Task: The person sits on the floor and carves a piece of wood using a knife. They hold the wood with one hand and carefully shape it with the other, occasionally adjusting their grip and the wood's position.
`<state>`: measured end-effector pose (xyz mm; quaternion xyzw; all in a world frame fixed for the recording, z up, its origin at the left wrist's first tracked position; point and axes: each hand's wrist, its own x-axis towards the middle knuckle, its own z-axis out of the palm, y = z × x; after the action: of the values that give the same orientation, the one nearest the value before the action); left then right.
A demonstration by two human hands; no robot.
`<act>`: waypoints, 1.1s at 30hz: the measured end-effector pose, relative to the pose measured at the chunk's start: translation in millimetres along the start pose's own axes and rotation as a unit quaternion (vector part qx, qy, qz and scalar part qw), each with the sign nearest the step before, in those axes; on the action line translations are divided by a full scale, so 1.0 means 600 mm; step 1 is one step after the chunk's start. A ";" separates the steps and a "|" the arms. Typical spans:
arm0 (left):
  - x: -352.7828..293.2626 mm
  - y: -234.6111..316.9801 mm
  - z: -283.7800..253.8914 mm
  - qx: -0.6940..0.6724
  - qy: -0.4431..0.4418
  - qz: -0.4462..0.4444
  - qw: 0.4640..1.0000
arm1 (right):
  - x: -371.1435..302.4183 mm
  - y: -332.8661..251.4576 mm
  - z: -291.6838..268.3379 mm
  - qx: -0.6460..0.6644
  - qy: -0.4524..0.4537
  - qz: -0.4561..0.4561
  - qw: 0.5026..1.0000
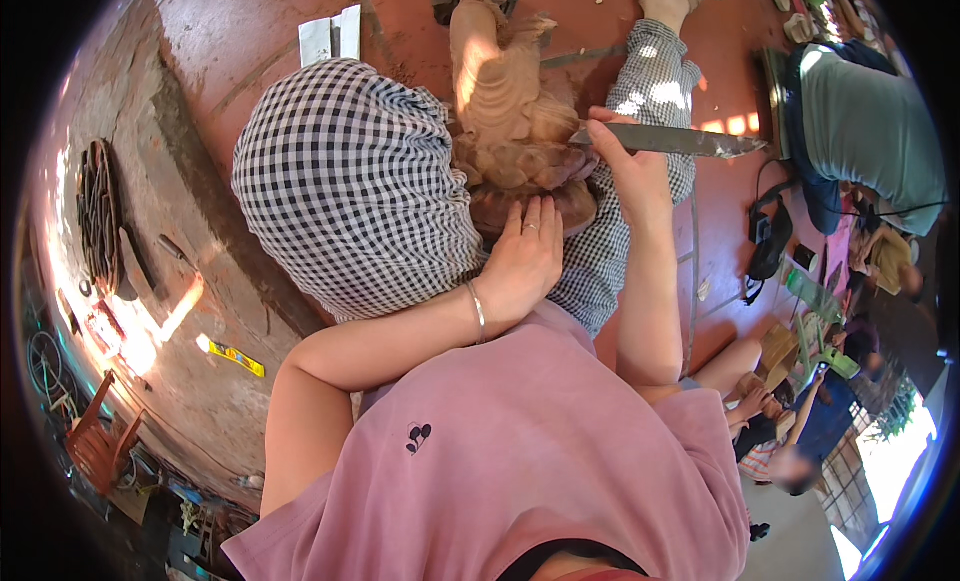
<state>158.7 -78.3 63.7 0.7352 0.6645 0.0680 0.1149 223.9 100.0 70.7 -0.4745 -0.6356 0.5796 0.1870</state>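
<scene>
A carved wooden figure [500, 101] with rippled folds lies between my legs, its rounded base toward me. My left hand [525, 251], with a bracelet and a ring, rests flat on the reddish-brown base [575, 203], fingers stretched out. My right hand [635, 176] is closed around a long, flat grey metal blade [690, 141] near its left end. That end reaches the carving's right side; whether it touches the wood, I cannot tell. The other end sticks out to the right, over the floor.
My checkered trouser legs [350, 181] flank the carving on the red tile floor [220, 26]. On the left, a concrete ledge [190, 261] bears a dark bundle of sticks [98, 216] and a yellow packet [232, 355]. Other people sit at right, one in a grey-green top [870, 131].
</scene>
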 end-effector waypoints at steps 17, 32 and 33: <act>-0.002 0.001 -0.002 -0.009 -0.022 -0.004 1.000 | 0.071 -0.062 0.021 -0.365 -0.155 -0.045 0.917; -0.005 0.004 0.000 -0.006 -0.016 -0.013 1.000 | 0.091 -0.070 0.029 -0.418 -0.154 0.011 0.895; -0.005 0.001 -0.002 -0.001 -0.020 -0.005 1.000 | 0.101 -0.071 0.021 -0.388 -0.166 0.060 0.905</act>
<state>158.9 -81.4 65.3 0.7329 0.6658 0.0534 0.1292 168.3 148.0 87.1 -0.4440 -0.8024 0.3673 -0.1551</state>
